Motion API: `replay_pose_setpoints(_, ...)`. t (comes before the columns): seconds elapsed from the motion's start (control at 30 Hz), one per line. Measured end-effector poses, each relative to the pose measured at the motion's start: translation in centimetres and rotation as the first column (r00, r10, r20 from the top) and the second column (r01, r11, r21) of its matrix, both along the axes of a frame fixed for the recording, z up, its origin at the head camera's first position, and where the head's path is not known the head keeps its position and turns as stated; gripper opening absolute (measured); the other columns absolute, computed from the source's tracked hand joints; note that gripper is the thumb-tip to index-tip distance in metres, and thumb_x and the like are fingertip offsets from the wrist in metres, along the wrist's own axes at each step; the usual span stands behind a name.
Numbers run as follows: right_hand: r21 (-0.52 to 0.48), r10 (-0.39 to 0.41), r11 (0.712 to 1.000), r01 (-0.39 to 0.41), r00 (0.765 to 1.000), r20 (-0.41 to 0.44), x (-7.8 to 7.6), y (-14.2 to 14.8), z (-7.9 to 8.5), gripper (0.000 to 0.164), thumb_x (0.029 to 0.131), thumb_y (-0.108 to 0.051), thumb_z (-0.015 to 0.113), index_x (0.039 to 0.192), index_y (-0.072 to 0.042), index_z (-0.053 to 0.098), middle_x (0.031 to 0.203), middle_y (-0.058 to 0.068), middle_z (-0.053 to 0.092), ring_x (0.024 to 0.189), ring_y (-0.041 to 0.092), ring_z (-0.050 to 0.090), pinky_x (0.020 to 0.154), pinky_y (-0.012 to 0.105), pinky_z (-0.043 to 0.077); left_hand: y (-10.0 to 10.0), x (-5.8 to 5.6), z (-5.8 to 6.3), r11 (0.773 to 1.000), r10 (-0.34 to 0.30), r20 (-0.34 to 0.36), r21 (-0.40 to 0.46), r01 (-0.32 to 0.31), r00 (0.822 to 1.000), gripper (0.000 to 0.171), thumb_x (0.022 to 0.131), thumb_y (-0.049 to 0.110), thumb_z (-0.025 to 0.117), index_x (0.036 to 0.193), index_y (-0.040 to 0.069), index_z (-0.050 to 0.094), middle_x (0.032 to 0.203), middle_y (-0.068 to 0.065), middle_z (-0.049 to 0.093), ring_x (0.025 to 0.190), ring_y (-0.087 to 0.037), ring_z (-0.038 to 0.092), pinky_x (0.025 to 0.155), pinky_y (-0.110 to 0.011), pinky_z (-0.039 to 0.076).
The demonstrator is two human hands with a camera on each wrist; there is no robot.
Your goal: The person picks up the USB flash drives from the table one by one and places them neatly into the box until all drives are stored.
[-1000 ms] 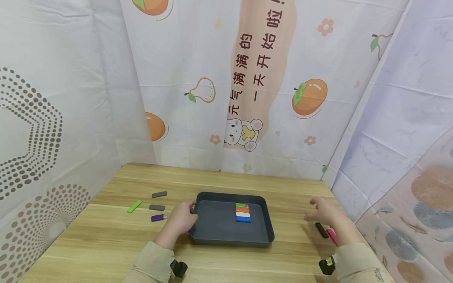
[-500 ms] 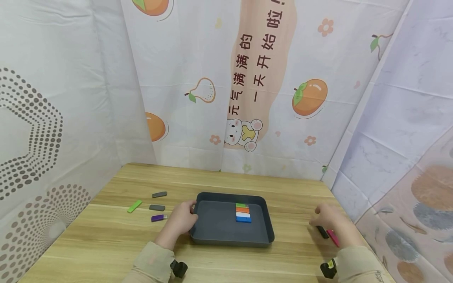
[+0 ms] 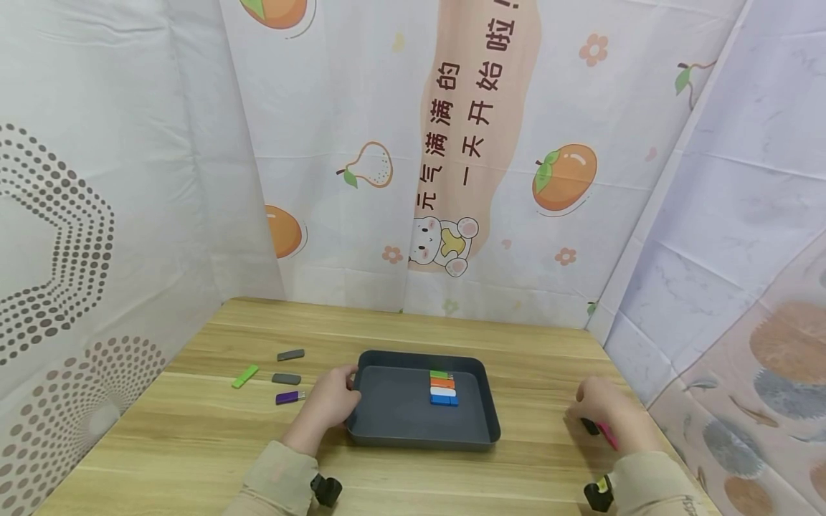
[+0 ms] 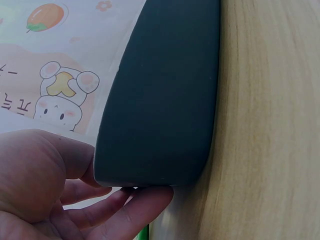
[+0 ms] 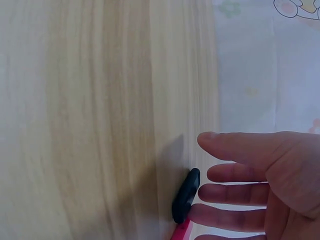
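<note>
- The one container I see is a shallow, dark grey tray [image 3: 393, 412], resting on the wooden desk [image 3: 413, 484].
- Inside it, right of its middle, four USB sticks lie in a neat column, running from the far side to the near: a green stick [image 3: 439, 374], an orange stick [image 3: 442, 383], a white stick [image 3: 442, 392] and a blue stick [image 3: 444, 400].
- The person's left hand [image 3: 332, 398] has its fingers grasping the tray by its left wall, thumb at the rim.
- The right hand [image 3: 599, 403] is well apart from the tray, its fingers [image 5: 235, 193] released and extended just beside a black stick [image 5: 186, 195]; whether they touch it, I can't tell.
- That black stick lies on the desk, right of the tray, with a pink stick [image 3: 606, 434] close by.
- Outside the tray, to its left, lie two grey sticks [image 3: 287, 378], a lime stick [image 3: 245, 376] and a purple stick [image 3: 287, 397].
- A fruit-printed curtain [image 3: 361, 229] hangs behind the desk.
</note>
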State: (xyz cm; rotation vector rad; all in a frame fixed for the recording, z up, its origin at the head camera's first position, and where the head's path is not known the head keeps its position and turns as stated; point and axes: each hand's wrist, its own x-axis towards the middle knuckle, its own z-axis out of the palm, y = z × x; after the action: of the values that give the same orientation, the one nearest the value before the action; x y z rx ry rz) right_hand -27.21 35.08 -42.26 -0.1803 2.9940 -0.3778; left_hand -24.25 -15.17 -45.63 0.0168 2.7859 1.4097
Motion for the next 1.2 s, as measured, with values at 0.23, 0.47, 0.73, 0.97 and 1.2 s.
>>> replay_pose_setpoints(0.23, -0.016, -0.011, 1.0, 0.011, 1.0, -0.018, 0.3, -0.5, -0.3, 0.028, 0.077, -0.024, 0.083, 0.078, -0.003, 0.065, 0.069, 0.001, 0.057, 0.061, 0.018, 0.052, 0.057, 0.035, 0.047, 0.0, 0.0, 0.0, 1.0, 0.002, 0.004, -0.004, -0.002, 1.0, 0.052, 0.091, -0.001, 0.061, 0.142, -0.006, 0.052, 0.113, -0.022, 0.062, 0.07, -0.021, 0.062, 0.045, -0.032, 0.054)
replay_pose_setpoints(0.47, -0.108, -0.067, 0.991, 0.072, 0.996, 0.056, 0.8, -1.0, -0.6, 0.032, 0.08, -0.021, 0.081, 0.102, 0.0, 0.069, 0.065, 0.006, 0.06, 0.038, 0.011, 0.045, 0.036, 0.024, 0.039, 0.0, 0.0, -0.1, 1.0, 0.0, 0.003, 0.001, 0.0, 1.0, 0.053, 0.09, -0.001, 0.061, 0.143, -0.006, 0.052, 0.113, -0.022, 0.062, 0.07, -0.021, 0.062, 0.045, -0.032, 0.054)
replay_pose_setpoints(0.73, -0.136, -0.085, 0.986, 0.096, 0.993, 0.084, 0.5, -1.0, -0.6, 0.044, 0.083, -0.023, 0.081, 0.114, 0.004, 0.066, 0.087, 0.01, 0.062, 0.042, 0.011, 0.039, 0.037, 0.025, 0.04, 0.0, -0.1, -0.2, 1.0, 0.0, 0.005, 0.001, 0.0, 1.0, 0.053, 0.09, -0.001, 0.062, 0.143, -0.006, 0.052, 0.113, -0.022, 0.062, 0.07, -0.021, 0.063, 0.045, -0.032, 0.054)
replay_pose_setpoints(0.97, -0.165, -0.117, 0.977, 0.133, 0.988, 0.103, 0.5, -0.7, -0.8, 0.058, 0.085, -0.021, 0.081, 0.125, 0.011, 0.055, 0.055, 0.001, 0.049, 0.036, 0.01, 0.038, 0.034, 0.024, 0.038, 0.0, -0.1, -0.1, 1.0, 0.005, 0.004, -0.004, -0.005, 1.0, 0.053, 0.09, -0.001, 0.062, 0.143, -0.006, 0.053, 0.114, -0.023, 0.063, 0.073, -0.022, 0.063, 0.045, -0.032, 0.054)
replay_pose_setpoints(1.2, -0.177, -0.129, 0.972, 0.153, 0.982, 0.139, 1.0, -0.9, -0.5, 0.05, 0.083, -0.016, 0.082, 0.117, 0.009, 0.056, 0.047, -0.001, 0.041, 0.036, 0.01, 0.036, 0.034, 0.025, 0.037, 0.0, -0.2, -0.1, 1.0, 0.008, 0.007, 0.001, -0.008, 1.0, 0.053, 0.091, -0.001, 0.062, 0.143, -0.005, 0.052, 0.114, -0.022, 0.062, 0.072, -0.022, 0.063, 0.045, -0.032, 0.054)
